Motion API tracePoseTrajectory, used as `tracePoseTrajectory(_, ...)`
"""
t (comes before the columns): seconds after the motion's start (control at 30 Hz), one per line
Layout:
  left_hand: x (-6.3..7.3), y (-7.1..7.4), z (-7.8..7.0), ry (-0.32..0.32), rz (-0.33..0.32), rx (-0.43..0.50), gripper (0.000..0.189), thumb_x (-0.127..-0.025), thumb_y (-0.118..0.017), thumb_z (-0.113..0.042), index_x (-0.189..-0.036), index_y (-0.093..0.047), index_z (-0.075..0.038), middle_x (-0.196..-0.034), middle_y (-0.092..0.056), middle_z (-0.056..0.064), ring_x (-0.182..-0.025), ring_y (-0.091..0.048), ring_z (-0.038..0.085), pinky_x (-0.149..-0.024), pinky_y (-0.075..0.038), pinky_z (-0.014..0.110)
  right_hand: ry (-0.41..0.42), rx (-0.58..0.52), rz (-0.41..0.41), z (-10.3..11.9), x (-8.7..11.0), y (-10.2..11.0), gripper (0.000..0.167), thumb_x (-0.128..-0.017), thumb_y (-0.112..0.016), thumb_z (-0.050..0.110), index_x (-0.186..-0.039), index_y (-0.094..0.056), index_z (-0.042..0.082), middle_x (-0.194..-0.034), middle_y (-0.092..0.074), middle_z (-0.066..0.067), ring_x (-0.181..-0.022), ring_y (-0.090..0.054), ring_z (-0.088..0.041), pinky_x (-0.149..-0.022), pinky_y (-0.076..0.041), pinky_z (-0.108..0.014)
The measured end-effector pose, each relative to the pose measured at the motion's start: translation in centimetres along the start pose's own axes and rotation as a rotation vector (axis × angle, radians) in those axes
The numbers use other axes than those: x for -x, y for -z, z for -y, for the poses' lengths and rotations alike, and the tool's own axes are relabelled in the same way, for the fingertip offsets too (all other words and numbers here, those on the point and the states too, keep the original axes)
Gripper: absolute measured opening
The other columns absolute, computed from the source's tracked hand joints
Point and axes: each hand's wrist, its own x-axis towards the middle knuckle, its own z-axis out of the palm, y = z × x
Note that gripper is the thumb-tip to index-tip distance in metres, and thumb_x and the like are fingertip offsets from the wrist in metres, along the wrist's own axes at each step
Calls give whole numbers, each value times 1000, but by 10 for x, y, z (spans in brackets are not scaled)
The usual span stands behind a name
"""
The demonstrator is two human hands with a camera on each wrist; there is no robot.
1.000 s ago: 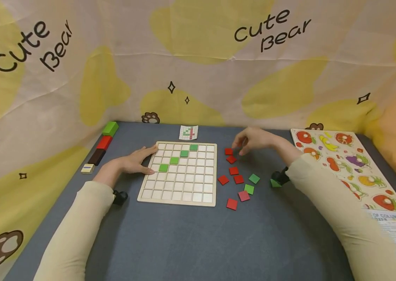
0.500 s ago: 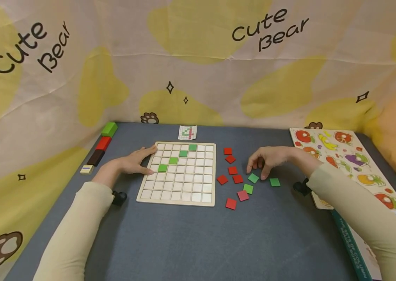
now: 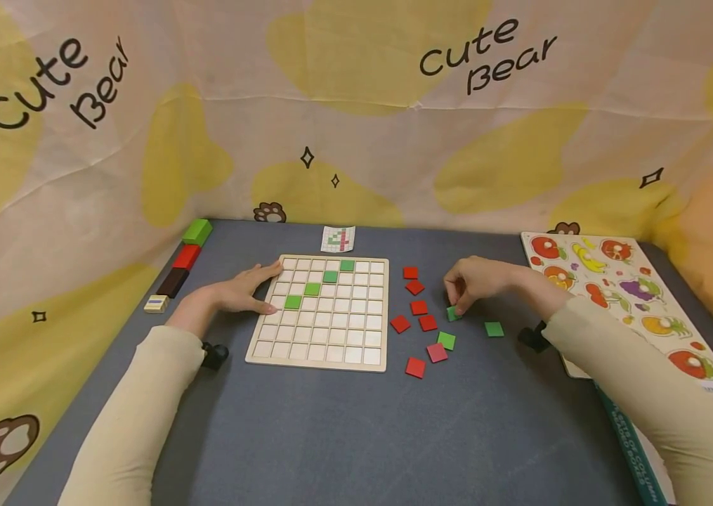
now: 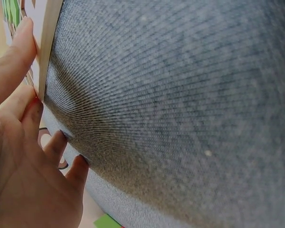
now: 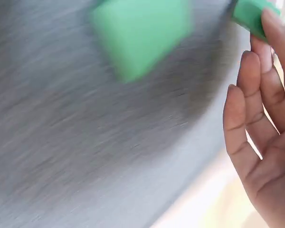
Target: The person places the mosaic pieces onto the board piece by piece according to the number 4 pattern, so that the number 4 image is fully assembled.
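My right hand (image 3: pixel 478 280) pinches a green square tile (image 3: pixel 453 313) between thumb and index finger; the right wrist view shows that tile (image 5: pixel 253 16) at the fingertips, other fingers extended. A second green tile (image 5: pixel 145 33) lies on the table, blurred there. Two more green tiles are near the hand, one (image 3: pixel 494 329) to its right and one (image 3: pixel 446 341) below. Spread along the left edge of the white-celled wooden grid board (image 3: pixel 318 367), my left hand (image 3: pixel 239 292) rests with its thumb on the board (image 4: pixel 48 47). Four-step diagonal cells hold green tiles (image 3: pixel 312 289).
Several red tiles (image 3: pixel 427 322) lie loose between board and right hand. A small pattern card (image 3: pixel 337 239) is behind the board. Coloured blocks (image 3: pixel 187 257) line the left table edge. At right lie a fruit puzzle board (image 3: pixel 637 309) and a teal-edged box (image 3: pixel 628 443).
My right hand has come from the upper red tiles toward me to the green ones and now pinches one. My left hand stays on the board's edge.
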Motion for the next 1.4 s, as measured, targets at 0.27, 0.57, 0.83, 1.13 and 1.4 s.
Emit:
tracePoseTrajectory(0.27,0,1,1,-1,0,0,102,-88,-71,-41,-160,-6,-10,-168,0,17,-153,8,48,-117,0,73,64,-176,-264,52,-43,3,12,-86,-76,17,-96,-71,13,-84,-70,-3,-79,-64,-22,-72,-49,-29)
tracePoseTrajectory(0.57,-3,1,0,-5,0,-10,101,-89,-71,-41,-160,-7,-10,-168,-1,17,-153,7,49,-117,-1,73,109,-160,-329,139,-118,-38,9,-87,-73,13,-96,-76,11,-90,-75,-5,-79,-67,-14,-72,-50,-21)
tracePoseTrajectory(0.83,-5,0,2,-43,-10,-16,101,-88,-72,-40,-159,-10,-5,-167,-4,21,-151,6,53,-117,-1,73,118,-113,-368,178,-153,-71,8,-82,-74,4,-87,-78,8,-86,-77,-7,-75,-65,-12,-65,-44,-16)
tracePoseTrajectory(1.13,-4,1,4,-19,-4,-16,99,-89,-70,-40,-160,-9,-9,-168,-2,18,-152,7,50,-117,0,73,62,-38,-382,184,-162,-85,3,-83,-77,12,-81,-78,13,-84,-77,0,-71,-62,-9,-64,-46,-17)
tracePoseTrajectory(1.4,-4,-1,5,-21,-9,-8,98,-89,-70,-39,-160,-10,-9,-168,-2,18,-152,7,50,-117,0,73,55,15,-353,184,-156,-83,2,-83,-77,12,-85,-77,13,-86,-75,0,-71,-61,-10,-61,-47,-19)
